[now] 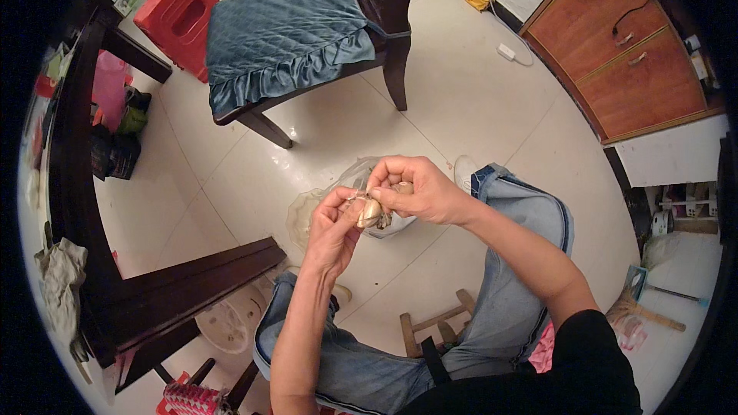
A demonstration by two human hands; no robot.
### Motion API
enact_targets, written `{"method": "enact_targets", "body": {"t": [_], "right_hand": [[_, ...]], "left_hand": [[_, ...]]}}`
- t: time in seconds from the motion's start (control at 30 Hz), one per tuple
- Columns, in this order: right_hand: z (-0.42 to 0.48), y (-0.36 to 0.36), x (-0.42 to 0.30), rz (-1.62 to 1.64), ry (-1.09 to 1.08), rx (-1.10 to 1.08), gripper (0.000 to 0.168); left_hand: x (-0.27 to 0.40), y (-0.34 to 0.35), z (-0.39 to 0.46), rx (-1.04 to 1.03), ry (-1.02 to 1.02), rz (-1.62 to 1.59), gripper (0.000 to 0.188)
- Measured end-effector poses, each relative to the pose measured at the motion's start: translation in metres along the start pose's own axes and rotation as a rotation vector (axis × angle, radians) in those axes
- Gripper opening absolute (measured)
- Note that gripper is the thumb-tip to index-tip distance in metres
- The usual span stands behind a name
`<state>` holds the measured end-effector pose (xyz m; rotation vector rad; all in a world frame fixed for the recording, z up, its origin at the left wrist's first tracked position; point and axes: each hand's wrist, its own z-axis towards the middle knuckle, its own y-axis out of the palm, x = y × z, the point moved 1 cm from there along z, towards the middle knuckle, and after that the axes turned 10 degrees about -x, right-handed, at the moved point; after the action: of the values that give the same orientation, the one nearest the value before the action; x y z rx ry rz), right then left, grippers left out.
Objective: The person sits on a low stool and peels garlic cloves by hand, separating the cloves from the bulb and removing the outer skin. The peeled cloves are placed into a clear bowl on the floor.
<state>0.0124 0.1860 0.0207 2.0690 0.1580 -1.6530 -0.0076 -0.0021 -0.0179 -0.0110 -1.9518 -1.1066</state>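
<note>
A garlic bulb (370,214) with papery skin is held in front of me by my left hand (337,224), its thumb and fingers on the bulb. My right hand (415,190) pinches at the bulb's top with thumb and forefinger; a second pale, rounded piece, likely garlic, shows against its curled fingers. Below both hands, a clear plastic bag (353,175) lies open on the floor, its contents mostly hidden by the hands. Left of the bag stands a pale, translucent dish or bowl (300,220), partly behind my left hand.
A dark wooden chair with a blue quilted cover (288,34) stands ahead, beside a red plastic stool (179,22). A dark table frame (190,288) runs along the left. Orange wooden cabinet doors (628,63) are at upper right. A white cable adapter (506,52) lies on the floor.
</note>
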Motion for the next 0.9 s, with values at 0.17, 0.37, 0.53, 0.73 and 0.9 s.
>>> {"method": "enact_targets", "body": {"t": [0.17,0.37,0.53,0.73,0.9], "right_hand": [[0.001,-0.001,0.0,0.167,0.033,-0.046,0.014],[-0.002,-0.003,-0.008,0.239,0.017,-0.064,0.013],[-0.003,-0.001,-0.003,0.145,-0.05,-0.038,0.011],[0.002,0.006,0.011,-0.175,-0.263,0.067,0.009],[-0.003,-0.003,0.003,0.302,-0.013,-0.059,0.009]], "left_hand": [[-0.01,-0.001,0.001,-0.062,0.035,-0.207,0.013],[-0.011,0.005,0.006,-0.097,0.068,-0.281,0.013],[-0.013,0.002,0.005,-0.081,0.066,-0.303,0.013],[-0.015,0.004,0.005,-0.042,0.043,-0.286,0.013],[-0.01,0.012,0.006,-0.045,0.058,-0.273,0.012]]}}
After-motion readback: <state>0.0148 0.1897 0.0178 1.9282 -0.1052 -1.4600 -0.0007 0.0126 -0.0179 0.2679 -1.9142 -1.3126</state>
